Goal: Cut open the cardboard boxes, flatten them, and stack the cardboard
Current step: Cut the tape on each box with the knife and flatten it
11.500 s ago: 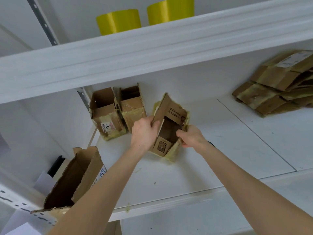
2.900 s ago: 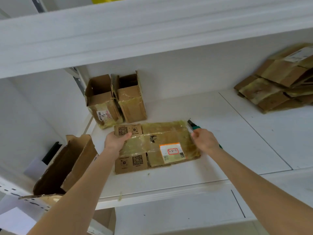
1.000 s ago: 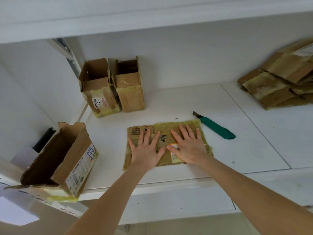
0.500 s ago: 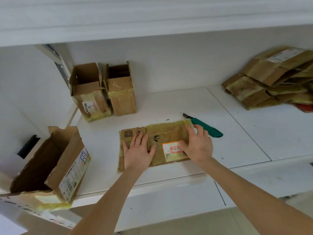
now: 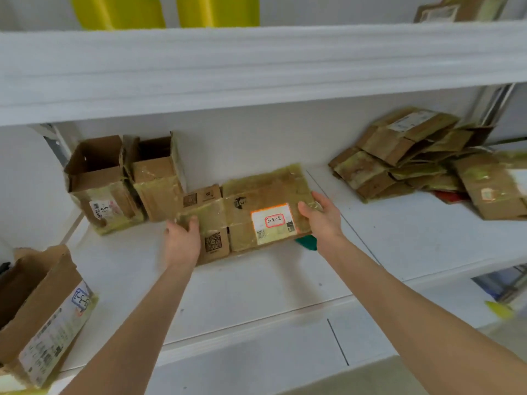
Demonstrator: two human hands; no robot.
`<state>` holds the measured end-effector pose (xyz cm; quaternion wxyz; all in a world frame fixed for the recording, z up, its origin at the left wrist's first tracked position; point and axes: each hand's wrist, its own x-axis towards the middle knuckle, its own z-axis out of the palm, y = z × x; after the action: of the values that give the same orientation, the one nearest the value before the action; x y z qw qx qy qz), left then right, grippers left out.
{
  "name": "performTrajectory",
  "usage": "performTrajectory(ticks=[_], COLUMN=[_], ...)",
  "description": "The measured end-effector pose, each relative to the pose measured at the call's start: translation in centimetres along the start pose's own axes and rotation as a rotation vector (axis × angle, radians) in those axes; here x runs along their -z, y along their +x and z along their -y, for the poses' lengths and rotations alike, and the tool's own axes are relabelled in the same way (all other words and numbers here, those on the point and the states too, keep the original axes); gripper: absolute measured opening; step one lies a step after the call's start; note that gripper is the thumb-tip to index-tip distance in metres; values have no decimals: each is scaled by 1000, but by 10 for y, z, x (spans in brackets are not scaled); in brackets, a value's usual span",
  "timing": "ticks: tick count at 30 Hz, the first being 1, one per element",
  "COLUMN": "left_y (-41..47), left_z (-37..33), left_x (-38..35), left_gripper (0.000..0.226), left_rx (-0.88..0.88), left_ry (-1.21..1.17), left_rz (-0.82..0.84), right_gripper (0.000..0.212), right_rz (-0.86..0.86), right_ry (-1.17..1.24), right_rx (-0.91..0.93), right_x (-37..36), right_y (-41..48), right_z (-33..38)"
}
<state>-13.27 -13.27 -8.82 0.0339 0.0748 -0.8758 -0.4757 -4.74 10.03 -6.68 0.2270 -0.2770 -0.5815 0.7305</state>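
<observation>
— Where is the piece being worked on?

— The flattened brown cardboard box point(image 5: 251, 203), glossy with yellowed tape and bearing a white label outlined in red, sits across the middle of the white lower shelf point(image 5: 256, 286). Its long side runs left to right. The hands have it by its two short ends.

— How are the hands set?

— The left hand point(image 5: 182, 240) grips the near left edge, with its fingers curled over the top face. The right hand point(image 5: 322, 220) holds the right edge, thumb on top and fingers going underneath.

— Is it lifted?

— Probably, at least on the right. A teal-green object point(image 5: 306, 242) peeks out from under the near right corner. Blur hides whether the far edge rests on the shelf.

— What crowds its edges?

— At the far left, two open upright brown cardboard boxes point(image 5: 99, 181) stand side by side against the back wall. The right one point(image 5: 156, 181) is just beside the flattened box's far left corner, and I cannot tell whether they touch. A larger open brown carton point(image 5: 42, 309) with a printed label lies tilted at the near left corner, well apart.

— And room to move?

— Bare shelf shows in front of the flattened box, up to the front lip. More shows on the right, between the right hand and the loose pile of flattened brown cardboard point(image 5: 399, 155) at the far right. Overhead, the white upper shelf point(image 5: 256, 67) juts out, carrying two yellow-green containers point(image 5: 117, 11).
</observation>
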Motion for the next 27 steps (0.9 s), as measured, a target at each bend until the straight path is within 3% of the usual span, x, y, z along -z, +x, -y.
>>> performTrajectory(ticks=[3, 7, 11, 14, 16, 20, 23, 27], left_y=[-9, -35, -85, -128, -154, -185, -190, -188], left_z=[-36, -82, -126, -146, -160, -193, -199, -189], left_x=[-38, -111, -199, -261, -296, -348, -363, -350], left_gripper=[40, 33, 36, 36, 31, 35, 42, 58], left_rx=[16, -45, 4, 96, 138, 109, -30, -125], left_ry=[-206, -238, -237, -211, -226, -227, 104, 382], left_rz=[47, 54, 112, 186, 212, 203, 213, 221], right_gripper=[47, 51, 56, 54, 50, 61, 74, 69], right_rz=[-53, -165, -221, -215, -114, 134, 309, 451], right_ry=[-157, -687, -1193, -1283, -1331, -1465, -1528, -1588], right_rx=[121, 207, 340, 625, 711, 599, 461, 333], right_x=[50, 136, 229, 284, 307, 335, 348, 352], right_y=[31, 79, 118, 135, 144, 159, 165, 169], right_z=[14, 29, 45, 56, 60, 49, 30, 15])
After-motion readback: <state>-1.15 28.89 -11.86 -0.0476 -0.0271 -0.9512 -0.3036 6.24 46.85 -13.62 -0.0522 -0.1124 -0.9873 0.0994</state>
